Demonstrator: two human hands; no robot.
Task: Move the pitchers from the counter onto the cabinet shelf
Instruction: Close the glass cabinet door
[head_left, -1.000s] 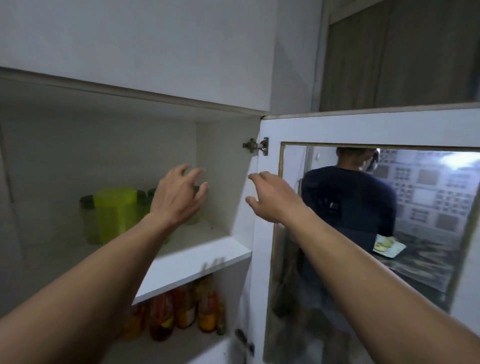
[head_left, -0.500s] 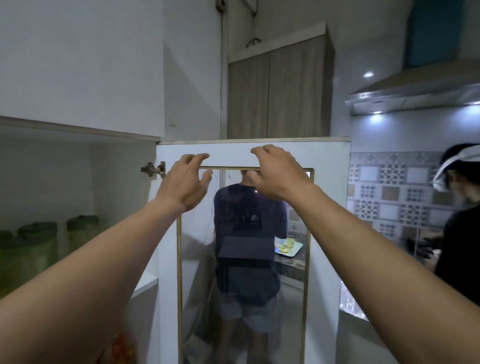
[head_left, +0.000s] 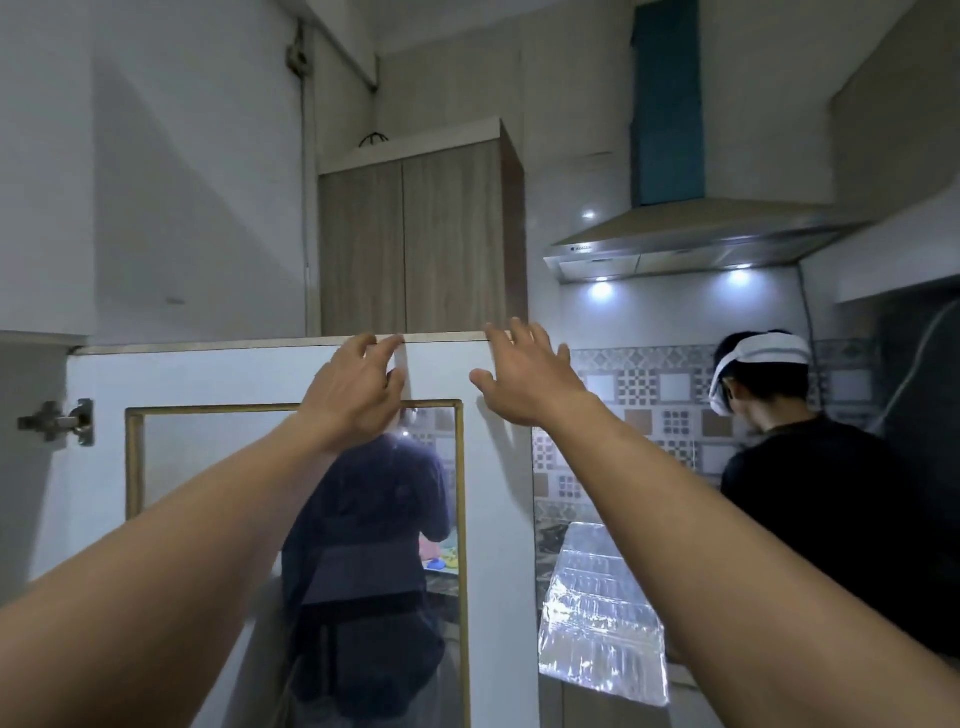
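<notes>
Dim tiled kitchen; white glass-paned cabinet door (head_left: 208, 374); left hand (head_left: 358, 389) loosely curled at top edge, right hand (head_left: 524, 379) fingers spread.

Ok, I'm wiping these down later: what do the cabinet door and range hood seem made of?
Cabinet door: probably white matte laminated board, flat and even; its framed pane looks like glass, a figure showing in it. Range hood: apparently brushed stainless steel, grey, softly shiny.

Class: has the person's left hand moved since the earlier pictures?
Yes. The left hand went from left of the metal hinge to its right, at the top edge of the white glass-paned door.
</notes>
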